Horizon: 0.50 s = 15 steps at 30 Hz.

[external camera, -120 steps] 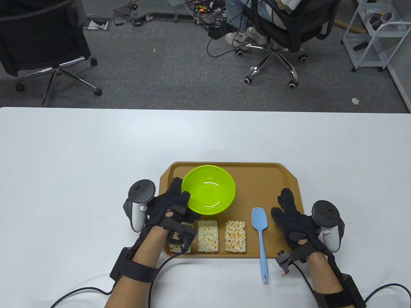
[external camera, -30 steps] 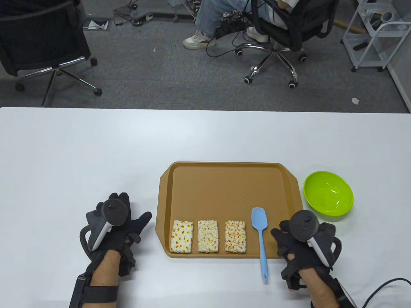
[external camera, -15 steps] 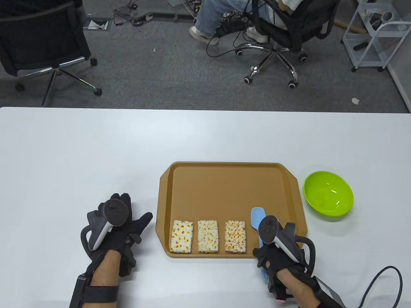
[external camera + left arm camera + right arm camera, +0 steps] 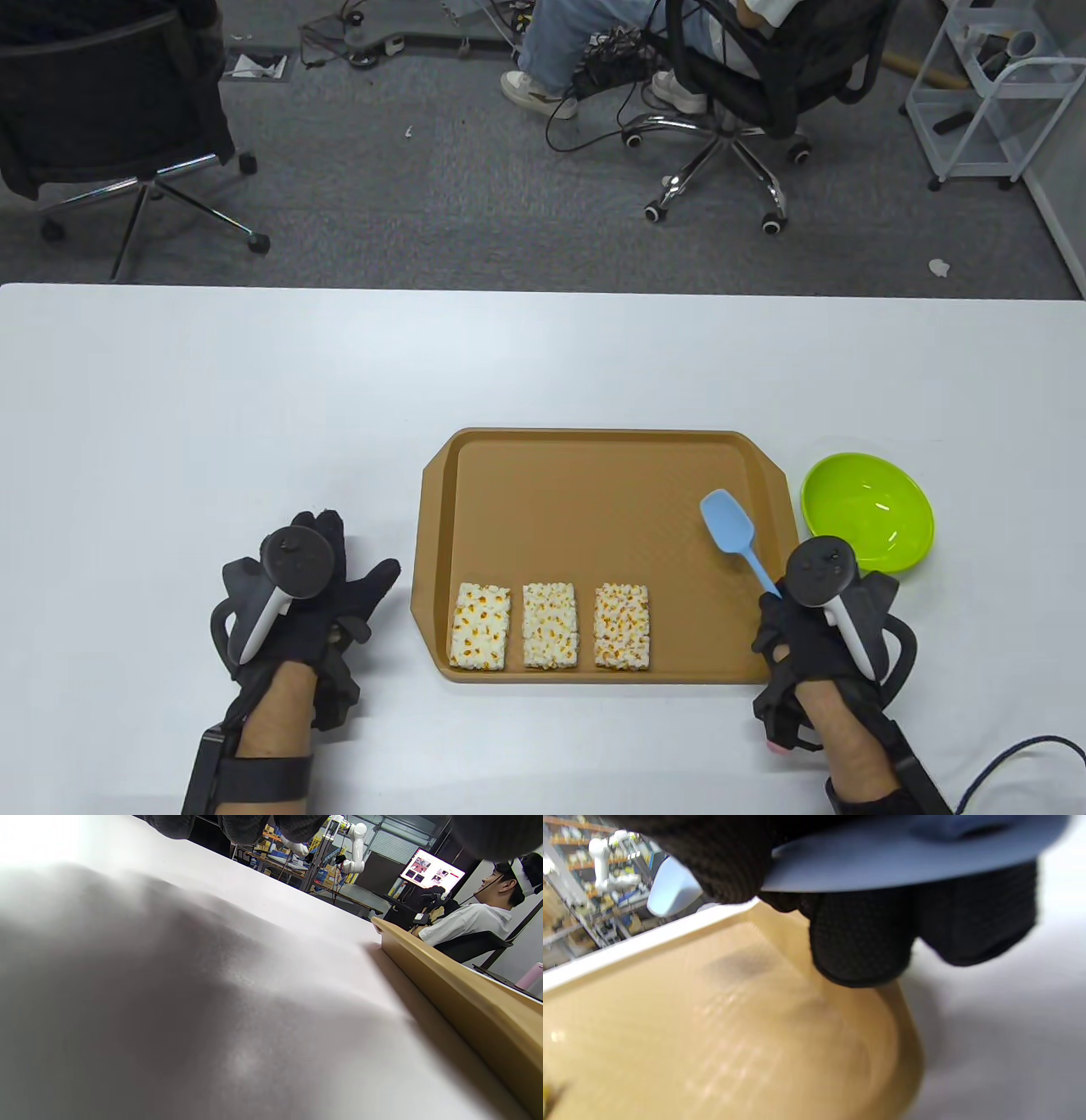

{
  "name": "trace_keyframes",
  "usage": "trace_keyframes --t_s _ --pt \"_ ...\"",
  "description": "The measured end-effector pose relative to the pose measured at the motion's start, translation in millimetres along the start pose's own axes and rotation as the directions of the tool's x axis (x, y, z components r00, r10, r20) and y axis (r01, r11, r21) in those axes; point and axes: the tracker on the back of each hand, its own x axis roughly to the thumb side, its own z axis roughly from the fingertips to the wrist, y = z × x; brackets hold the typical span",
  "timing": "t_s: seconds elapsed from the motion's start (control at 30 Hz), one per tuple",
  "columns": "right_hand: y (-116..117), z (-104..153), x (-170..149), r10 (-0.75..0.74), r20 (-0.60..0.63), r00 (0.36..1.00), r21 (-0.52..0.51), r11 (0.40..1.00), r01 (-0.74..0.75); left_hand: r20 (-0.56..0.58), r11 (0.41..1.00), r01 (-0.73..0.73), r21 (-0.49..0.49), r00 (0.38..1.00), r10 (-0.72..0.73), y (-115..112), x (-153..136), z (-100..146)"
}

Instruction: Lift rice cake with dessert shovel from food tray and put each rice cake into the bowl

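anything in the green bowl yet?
No. The bowl on the table right of the tray shows only its bare inside. All three rice cakes sit on the tray. The right hand covers the bowl's near-left rim.

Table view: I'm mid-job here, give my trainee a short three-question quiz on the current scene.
1. True or false: the bowl stands on the tray.
2. How many rice cakes lie on the tray?
3. The right hand holds: A) a rice cake, B) the blue spatula, C) nothing.

Key:
1. False; it stands on the table, beside the tray's right edge.
2. Three, in a row along the near edge: left, middle, right.
3. B; the left hand rests on the table, holding nothing.
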Motion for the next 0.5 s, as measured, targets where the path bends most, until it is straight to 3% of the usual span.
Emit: trace_keyframes --t_s 0.13,0.27,0.4,0.5 --pt "-5 -9 -7 -0.123 0.070 0.990 -0.109 0.986 0.130 0.001 1.000 -0.008 -0.002 1.000 0.008 0 0 0" --pt "-5 -10 -2 -0.131 0.202 0.971 -0.174 0.970 0.167 0.005 0.997 -0.066 0.033 0.998 0.066 2 0 2" --pt "-3 -10 1 -0.143 0.265 0.954 -0.145 0.972 0.186 -0.039 0.942 -0.328 0.071 0.943 0.331 0 4 9" --pt "-3 -11 2 -0.131 0.266 0.955 -0.144 0.974 0.173 -0.108 0.877 -0.479 -0.032 0.874 0.473 -10 8 11"
